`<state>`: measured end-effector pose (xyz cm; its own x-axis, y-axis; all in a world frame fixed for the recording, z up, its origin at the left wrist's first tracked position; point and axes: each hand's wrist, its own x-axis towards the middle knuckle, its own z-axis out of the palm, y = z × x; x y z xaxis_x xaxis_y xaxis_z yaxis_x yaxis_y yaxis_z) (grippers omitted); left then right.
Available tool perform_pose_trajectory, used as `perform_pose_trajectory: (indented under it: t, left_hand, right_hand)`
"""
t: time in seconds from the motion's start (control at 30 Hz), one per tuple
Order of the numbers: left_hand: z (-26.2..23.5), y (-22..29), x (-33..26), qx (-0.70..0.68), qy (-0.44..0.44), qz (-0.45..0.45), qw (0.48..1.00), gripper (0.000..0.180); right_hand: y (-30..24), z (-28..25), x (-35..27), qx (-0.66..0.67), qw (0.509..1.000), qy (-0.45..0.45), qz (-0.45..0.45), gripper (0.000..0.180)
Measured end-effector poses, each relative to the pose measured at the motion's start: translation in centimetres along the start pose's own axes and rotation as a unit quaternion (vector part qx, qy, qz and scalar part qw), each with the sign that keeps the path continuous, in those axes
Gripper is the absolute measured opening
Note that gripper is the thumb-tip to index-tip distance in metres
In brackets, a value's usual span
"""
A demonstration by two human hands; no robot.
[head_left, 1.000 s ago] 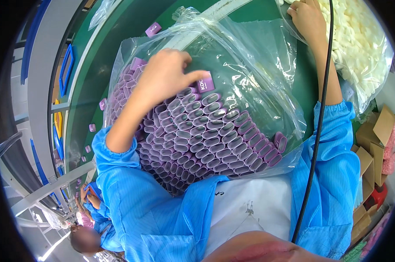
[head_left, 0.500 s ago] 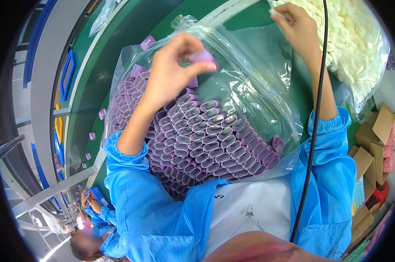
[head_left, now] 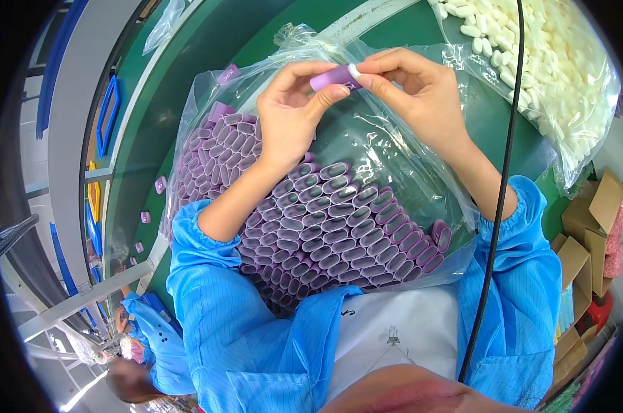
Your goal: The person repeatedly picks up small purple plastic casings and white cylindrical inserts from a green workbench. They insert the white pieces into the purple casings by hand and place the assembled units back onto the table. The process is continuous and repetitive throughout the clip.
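Observation:
My left hand point(head_left: 287, 107) is closed on a purple oval tube point(head_left: 331, 78), holding it sideways above the bag. Between thumb and fingers, my right hand point(head_left: 425, 93) pinches a small white oval plug point(head_left: 354, 71) against the tube's right end. How far the plug sits inside cannot be seen past the fingertips. Below both hands, a clear plastic bag point(head_left: 401, 148) lies spread open, with rows of similar purple tubes point(head_left: 335, 224) packed on end, openings facing up. At the far right, white oval plugs point(head_left: 525, 41) fill another clear bag.
A green conveyor point(head_left: 143, 186) curves along the left, with a few purple tubes point(head_left: 161, 184) on it. A black cable point(head_left: 494, 234) hangs down across the right side. Cardboard boxes point(head_left: 590, 220) stand at the right. A co-worker in blue point(head_left: 156, 344) is at lower left.
My right hand has come from the bag of white plugs to the tube in my left hand, and the two now meet. The left hand has turned the tube sideways.

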<state>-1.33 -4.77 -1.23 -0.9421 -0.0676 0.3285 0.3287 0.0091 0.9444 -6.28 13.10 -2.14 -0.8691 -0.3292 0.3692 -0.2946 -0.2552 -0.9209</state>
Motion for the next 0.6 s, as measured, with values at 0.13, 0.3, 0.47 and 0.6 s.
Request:
perform_pose_trajectory:
  t: [0.13,0.3,0.47,0.6]
  left_hand:
    - [0.14,0.52,0.03,0.029,-0.024,0.001,0.999,0.031]
    - [0.11,0.73,0.16,-0.071,0.011,-0.076,0.995,0.027]
    - [-0.21,0.51,0.05,-0.123,0.018,-0.103,0.987,0.024]
    - [-0.04,0.92,-0.19,-0.058,0.008,-0.077,0.995,0.025]
  right_hand:
    - [0.12,0.1,-0.07,0.024,0.998,0.0,-0.051,0.011]
    - [0.63,-0.58,0.27,-0.042,0.988,-0.03,-0.143,0.008]
    - [0.79,-0.64,0.14,-0.085,0.979,-0.03,-0.185,0.01]
    - [-0.05,-0.8,0.16,-0.2,0.942,-0.037,-0.267,0.013]
